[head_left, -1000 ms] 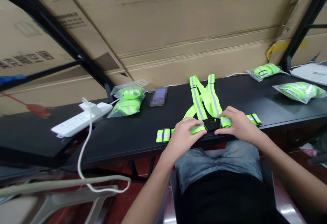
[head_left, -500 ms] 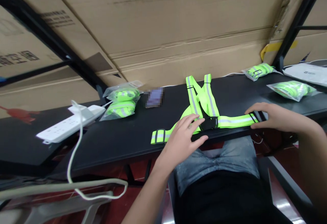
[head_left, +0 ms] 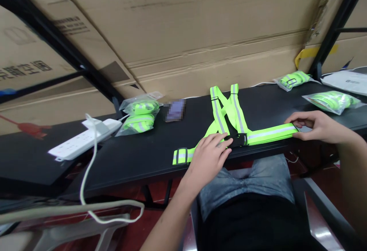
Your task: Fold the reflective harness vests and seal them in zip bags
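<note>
Cardboard sheets (head_left: 183, 25), brown, worn, printed at the left: they stand as the wall along the far side. Table (head_left: 137, 148), one, black, long, running left to right in front of you. Metal frame (head_left: 329, 33), black, its slanting posts at far left and far right before the cardboard. Harness (head_left: 236, 113), one, bright green with silver stripes: it lies on the table before you, shoulder straps crossed and pointing to the far side, waist belt (head_left: 271, 134) spread left and right along the near edge. Power strip (head_left: 77, 144), white, at the left, a plug in it, with a white cable (head_left: 91, 170) hanging over the near edge. Packet (head_left: 348, 81), white, flat, at the far right. Your left hand (head_left: 210, 157), open, palm down over the left part of the belt, fingertips at the middle. Your right hand (head_left: 318, 127), thumb and fingers closed on the belt's right end. Clear bags holding folded green straps, four: a near left one (head_left: 139, 123) touching a far left one (head_left: 143, 107), a near right one (head_left: 334, 101) and a far right one (head_left: 294, 79), these last two apart. Purple item (head_left: 175, 110), blurred, beside the left bags; kind cannot be told. Buckle (head_left: 238, 141), black, at the belt's middle, just beside your left fingertips.
</note>
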The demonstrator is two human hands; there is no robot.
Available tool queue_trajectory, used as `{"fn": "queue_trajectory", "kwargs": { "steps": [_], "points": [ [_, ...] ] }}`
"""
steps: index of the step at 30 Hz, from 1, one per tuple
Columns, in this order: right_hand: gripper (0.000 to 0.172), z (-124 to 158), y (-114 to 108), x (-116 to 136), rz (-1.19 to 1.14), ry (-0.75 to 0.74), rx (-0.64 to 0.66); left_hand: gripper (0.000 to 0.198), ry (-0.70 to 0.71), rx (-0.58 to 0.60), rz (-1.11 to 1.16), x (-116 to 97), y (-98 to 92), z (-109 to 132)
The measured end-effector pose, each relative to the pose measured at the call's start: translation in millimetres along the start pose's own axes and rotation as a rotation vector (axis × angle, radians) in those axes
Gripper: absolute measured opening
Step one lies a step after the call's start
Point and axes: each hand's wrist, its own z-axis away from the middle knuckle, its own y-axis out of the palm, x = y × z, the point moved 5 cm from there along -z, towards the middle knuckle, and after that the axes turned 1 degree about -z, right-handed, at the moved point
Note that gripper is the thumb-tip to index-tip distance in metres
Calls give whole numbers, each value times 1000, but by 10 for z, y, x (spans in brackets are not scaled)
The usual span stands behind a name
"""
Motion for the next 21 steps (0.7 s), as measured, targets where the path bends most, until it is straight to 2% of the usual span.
{"fn": "queue_trajectory", "kwargs": {
  "steps": [2,4,8,10,12,16,18,21],
  "points": [
    [29,1,8,68,4,-51,33,29,12,-13,-34,-16,-13,0],
    [25,8,-12,126,19,-81,36,29,10,-31,-56,-18,-24,4],
    [27,21,-29,118,38,-60,51,27,19,-54,-56,-17,-14,14],
    [30,1,3,72,-54,-33,47,27,23,-59,-52,-20,-2,14],
    [38,-51,40,34,-218,-12,-48,26,20,-59,-43,-22,5,11],
    [65,-196,208,46,-538,13,-343,27,20,-51,-31,-34,10,4],
    [63,-262,369,129,-636,15,-416,27,22,-50,-29,-41,9,3],
    [50,-333,624,333,-676,-22,-448,27,25,-49,-24,-48,11,2]
  ]
}}
